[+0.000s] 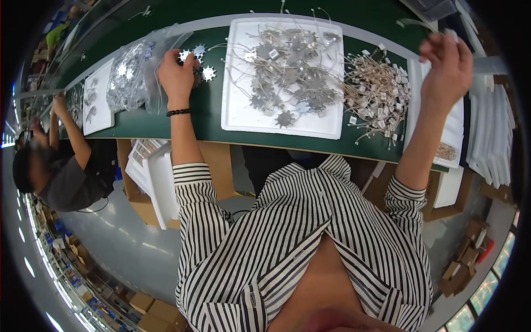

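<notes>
My left hand (176, 77) is over the green table with its fingers curled round the edge of a silver gear-shaped metal piece (184, 55). Two more gear-shaped pieces (208, 73) lie just right of its fingertips. Raised at the far right, my right hand (449, 69) has its fingers bent together; a thin white cord (414, 22) sticks out from them to the left. Whether a tag hangs on that cord I cannot make out. Between my hands, a white foam tray (238, 113) holds a heap of gear-shaped pieces with corded white tags.
Right of the tray lies a pile of corded tags (379, 94). A clear plastic bag (133, 72) of metal pieces is left of my left hand. Another person (61, 171) works at the far left. Stacked white foam trays (489, 133) stand at the right; cardboard boxes (218, 166) sit beneath the table.
</notes>
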Demonstrator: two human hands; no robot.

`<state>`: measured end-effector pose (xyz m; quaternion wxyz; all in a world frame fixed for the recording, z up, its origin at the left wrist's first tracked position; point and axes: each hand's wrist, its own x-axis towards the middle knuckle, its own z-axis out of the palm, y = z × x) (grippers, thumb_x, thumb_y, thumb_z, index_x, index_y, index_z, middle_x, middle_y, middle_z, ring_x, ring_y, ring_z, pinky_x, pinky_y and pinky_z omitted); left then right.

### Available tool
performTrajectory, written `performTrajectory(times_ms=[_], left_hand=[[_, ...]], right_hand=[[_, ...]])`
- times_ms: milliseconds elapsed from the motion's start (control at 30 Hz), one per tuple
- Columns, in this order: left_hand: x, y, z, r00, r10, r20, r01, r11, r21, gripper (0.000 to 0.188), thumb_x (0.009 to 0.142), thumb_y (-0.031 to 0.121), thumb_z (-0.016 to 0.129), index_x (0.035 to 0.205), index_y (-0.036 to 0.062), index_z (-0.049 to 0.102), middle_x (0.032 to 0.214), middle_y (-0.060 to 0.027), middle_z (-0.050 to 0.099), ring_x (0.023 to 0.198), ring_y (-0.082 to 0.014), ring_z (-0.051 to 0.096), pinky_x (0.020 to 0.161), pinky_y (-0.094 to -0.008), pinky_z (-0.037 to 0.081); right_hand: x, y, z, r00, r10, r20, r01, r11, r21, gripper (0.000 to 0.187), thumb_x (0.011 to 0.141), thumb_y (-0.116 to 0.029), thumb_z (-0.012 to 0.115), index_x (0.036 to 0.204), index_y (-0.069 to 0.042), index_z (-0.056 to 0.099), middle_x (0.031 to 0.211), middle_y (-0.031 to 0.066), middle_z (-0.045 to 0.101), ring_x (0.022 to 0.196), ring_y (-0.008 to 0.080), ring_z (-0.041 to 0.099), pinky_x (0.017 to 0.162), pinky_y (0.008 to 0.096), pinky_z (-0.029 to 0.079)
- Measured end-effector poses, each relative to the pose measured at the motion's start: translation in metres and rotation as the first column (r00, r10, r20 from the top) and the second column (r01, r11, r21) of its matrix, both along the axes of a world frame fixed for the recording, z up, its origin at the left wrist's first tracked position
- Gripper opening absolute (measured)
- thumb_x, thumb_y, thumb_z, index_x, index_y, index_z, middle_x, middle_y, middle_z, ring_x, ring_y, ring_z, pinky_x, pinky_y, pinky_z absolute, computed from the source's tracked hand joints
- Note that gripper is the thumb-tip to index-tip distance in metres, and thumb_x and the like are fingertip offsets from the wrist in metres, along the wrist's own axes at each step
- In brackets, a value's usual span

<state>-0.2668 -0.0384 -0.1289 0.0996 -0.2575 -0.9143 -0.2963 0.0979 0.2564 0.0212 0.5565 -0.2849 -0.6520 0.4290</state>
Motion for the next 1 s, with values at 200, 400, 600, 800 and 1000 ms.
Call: performTrajectory(times_ms=[200,400,600,800,1000], left_hand=[[0.059,-0.001,0.050,0.947,-0.054,0.316,-0.109,0.872,0.477,0.043,0.084,0.013,0.079,0.123,0.0005,0.067,0.095,-0.0093,0.068,0.082,-0.0190,0.064,0.078,-0.0276,0.054],[0.160,0.020,0.112,0.773,-0.476,0.420,-0.035,0.628,0.777,0.042,0.082,-0.001,0.079,0.123,-0.0004,0.068,0.096,-0.0069,0.065,0.083,-0.0116,0.060,0.077,-0.0203,0.052],[0.191,0.027,0.123,0.733,-0.538,0.417,-0.032,0.585,0.811,0.043,0.083,-0.004,0.078,0.124,-0.0026,0.068,0.098,-0.0063,0.064,0.085,-0.0106,0.059,0.078,-0.0190,0.052],[0.203,0.022,0.134,0.700,-0.562,0.441,-0.054,0.574,0.817,0.042,0.083,-0.005,0.077,0.124,-0.0023,0.067,0.098,-0.0065,0.064,0.086,-0.0101,0.058,0.078,-0.0188,0.052],[0.206,0.018,0.135,0.663,-0.592,0.458,-0.081,0.551,0.831,0.042,0.084,-0.004,0.077,0.124,-0.0018,0.068,0.099,-0.0070,0.064,0.085,-0.0098,0.059,0.077,-0.0187,0.052]], right_hand=[[-0.050,-0.074,-0.018,0.855,0.519,0.022,-0.509,0.846,-0.159,0.013,0.102,-0.010,0.057,0.109,0.002,0.054,0.101,0.0174,0.075,0.064,0.0141,0.065,0.055,0.0222,0.051],[-0.041,-0.122,-0.020,0.731,0.671,0.123,-0.664,0.657,0.358,0.026,0.086,0.014,0.060,0.108,0.003,0.051,0.112,0.0248,0.072,0.077,0.0233,0.072,0.067,0.0277,0.061],[-0.040,-0.133,-0.028,0.725,0.668,0.166,-0.665,0.616,0.422,0.026,0.076,0.014,0.064,0.098,0.002,0.058,0.115,0.0243,0.074,0.085,0.0261,0.074,0.069,0.0280,0.060],[-0.039,-0.139,-0.023,0.782,0.560,0.275,-0.617,0.633,0.467,0.017,0.072,0.012,0.067,0.084,0.001,0.061,0.114,0.0201,0.076,0.076,0.0206,0.071,0.062,0.0254,0.056],[-0.037,-0.140,-0.022,0.828,0.450,0.334,-0.556,0.579,0.597,0.011,0.073,0.007,0.068,0.078,-0.001,0.061,0.114,0.0164,0.077,0.067,0.0175,0.067,0.057,0.0235,0.053]])
